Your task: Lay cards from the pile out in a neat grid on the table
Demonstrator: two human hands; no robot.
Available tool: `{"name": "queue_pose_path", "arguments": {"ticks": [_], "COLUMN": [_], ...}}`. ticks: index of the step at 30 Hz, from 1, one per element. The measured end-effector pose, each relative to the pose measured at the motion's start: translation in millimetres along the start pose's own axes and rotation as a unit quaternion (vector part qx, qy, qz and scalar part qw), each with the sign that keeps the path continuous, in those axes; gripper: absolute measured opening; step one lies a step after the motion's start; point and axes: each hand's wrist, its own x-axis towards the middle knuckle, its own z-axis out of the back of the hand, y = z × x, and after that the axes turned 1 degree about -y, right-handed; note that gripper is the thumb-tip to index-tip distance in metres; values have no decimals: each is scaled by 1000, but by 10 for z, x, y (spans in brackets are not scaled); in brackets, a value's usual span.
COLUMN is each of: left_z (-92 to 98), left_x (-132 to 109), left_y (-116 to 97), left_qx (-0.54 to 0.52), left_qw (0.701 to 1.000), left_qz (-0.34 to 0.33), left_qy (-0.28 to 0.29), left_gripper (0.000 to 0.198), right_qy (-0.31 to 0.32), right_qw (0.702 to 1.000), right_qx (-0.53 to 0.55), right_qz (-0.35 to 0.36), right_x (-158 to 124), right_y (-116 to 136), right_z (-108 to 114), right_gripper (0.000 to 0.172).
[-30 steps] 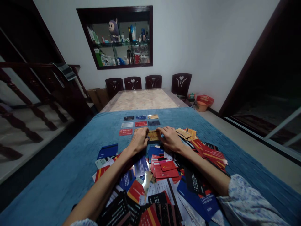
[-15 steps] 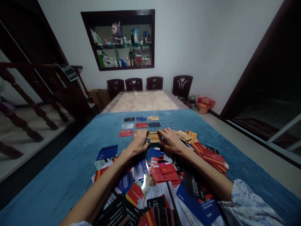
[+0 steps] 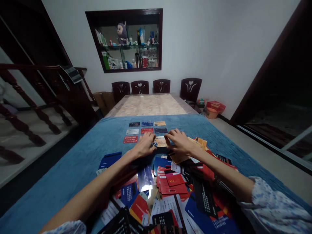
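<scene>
A gold card (image 3: 161,142) printed "VIP" spans the gap between my two hands. My left hand (image 3: 144,145) pinches its left end with thumb and fingers. At its right end, the fingers of my right hand (image 3: 179,143) are closed in the same way. Just beyond are cards laid in rows, among them a red card (image 3: 147,130), a dark card (image 3: 161,130) and a red card (image 3: 130,139) left of my left hand. Below my wrists spreads a loose heap of mixed cards, with red cards (image 3: 172,185) and a blue card (image 3: 145,178) on top.
A blue cloth (image 3: 80,169) covers the near part of the table, and a patterned tabletop (image 3: 151,105) shows beyond it. Several dark chairs (image 3: 162,86) stand at the far side. A wall niche (image 3: 129,40) holds bottles and a plush toy. At left runs a wooden railing (image 3: 31,120).
My hands have shifted slightly forward and right with the gold card, which lies nearer the row above it. My forearms are spread wider, and the view has moved a little.
</scene>
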Motion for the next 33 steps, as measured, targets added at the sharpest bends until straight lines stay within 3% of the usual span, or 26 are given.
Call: {"name": "queue_pose_path", "arguments": {"ticks": [11,18,26,33], "left_z": [111,68,48,-59], "left_x": [454,856,1142,1419], "left_y": [164,335,395,545], "left_qx": [67,86,87,86], "left_qw": [998,996,996,996], "left_qz": [4,-3,6,24], "left_qy": [15,16,17,15], "left_gripper": [28,25,19,23], "right_qy": [45,52,58,73], "right_qw": [999,998,997,995], "right_qx": [-22,-28,-30,-32], "right_qz": [7,-5,-27,-55], "right_x": [438,769,1086,1313], "right_y": [-195,-387,-597,-658], "right_z": [141,89,-40,-69], "right_gripper": [26,23,35,33]}}
